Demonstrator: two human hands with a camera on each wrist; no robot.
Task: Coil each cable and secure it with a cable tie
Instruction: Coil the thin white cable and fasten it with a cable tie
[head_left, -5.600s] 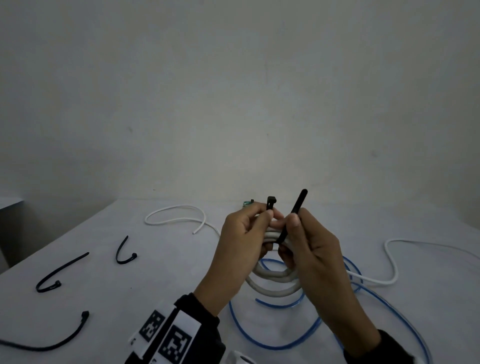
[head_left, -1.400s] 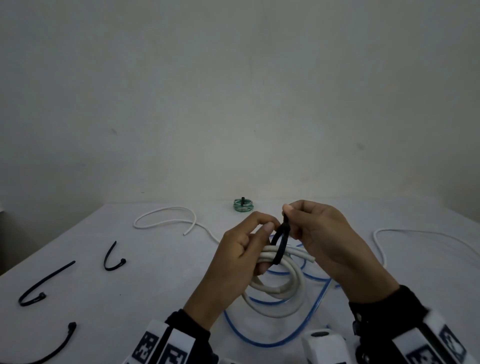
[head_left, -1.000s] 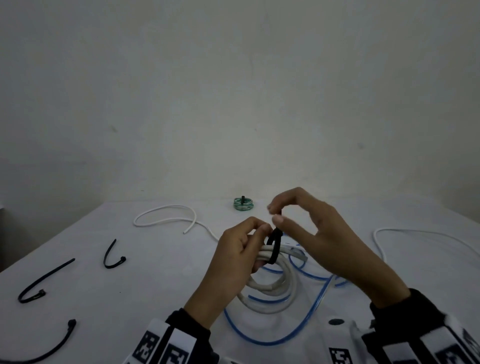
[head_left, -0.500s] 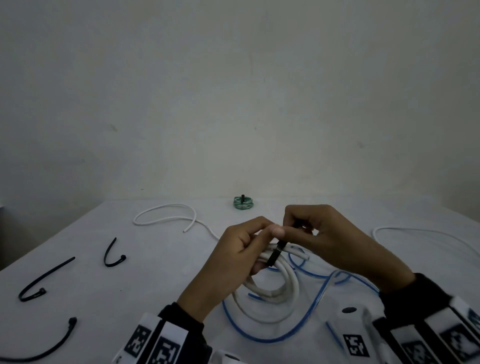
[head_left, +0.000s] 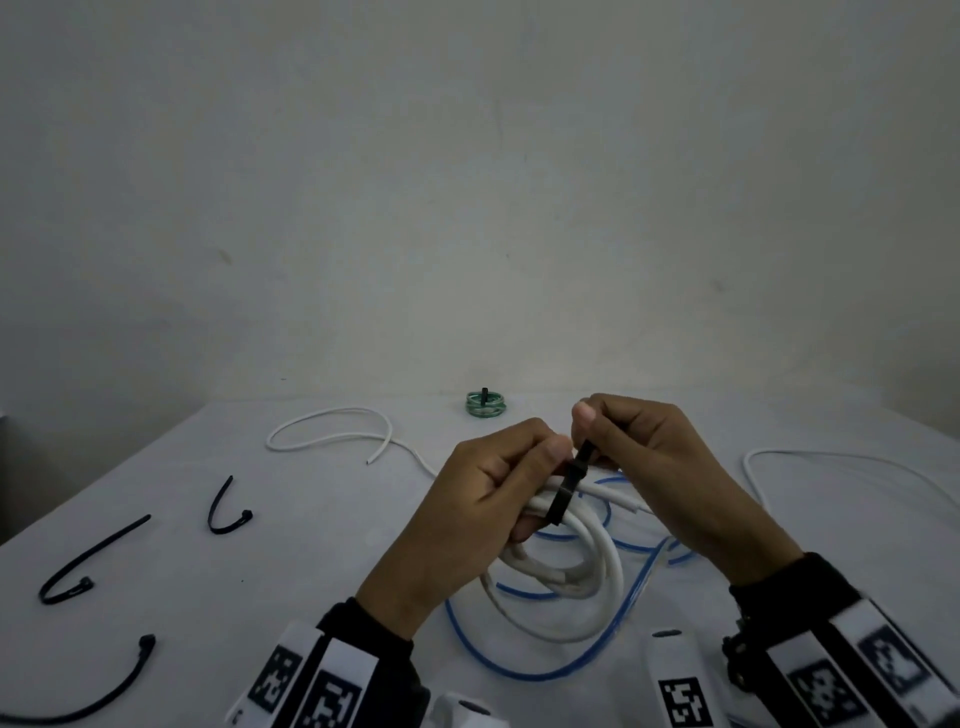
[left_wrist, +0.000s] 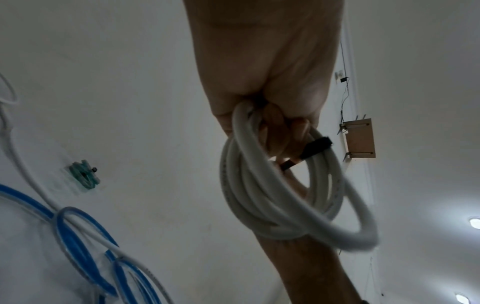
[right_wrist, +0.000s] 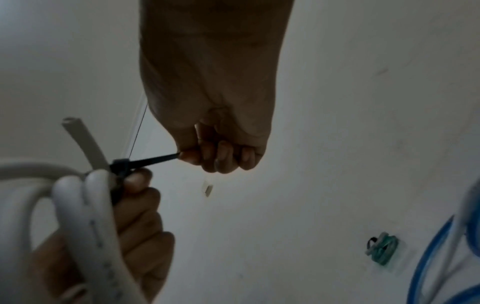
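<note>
— What is the left hand (head_left: 488, 499) doing?
— Its grip is curled tight round the white cable coil (head_left: 566, 571). The thumb and first finger press by the black cable tie (head_left: 569, 491) that goes round the coil.
— And the right hand (head_left: 654, 467)?
— Its grip pinches the tail of the tie, pulled out straight from the little lock.
— Where is the coil?
— Up in the air, over the blue cable (head_left: 524, 670) on the surface (head_left: 311, 545).
— Anything else?
— Three loose black ties (head_left: 226, 512) lie to the left. A green coil (head_left: 485, 405) sits far back.
</note>
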